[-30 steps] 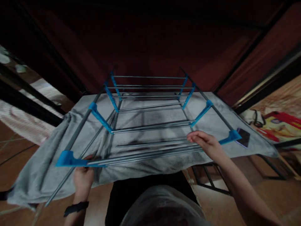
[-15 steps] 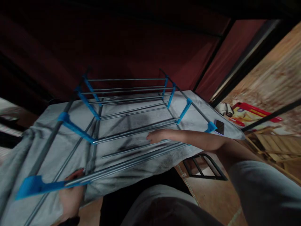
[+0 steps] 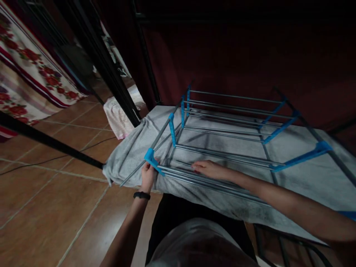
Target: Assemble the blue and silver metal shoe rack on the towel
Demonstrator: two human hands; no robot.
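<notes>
A rack frame of grey metal tubes and blue plastic connectors lies across a grey cloth. My left hand is closed round the blue connector at the frame's near left corner; some of its fingers are hidden behind the plastic. Over the near crossbars reaches my right hand, its fingers pinched on a thin metal tube. That tube's free end points left toward the near left connector, apart from it. Several crossbars run just below the right hand.
A dark red panel stands behind the cloth-covered surface. To the left are black metal poles, a striped cloth, a flowered curtain and a cable on the tiled floor. A black barred frame is at the lower right.
My view has swung left, so the rack appears farther right. My left hand still grips the near left connector, and the right hand with the tube is now closer to it.
</notes>
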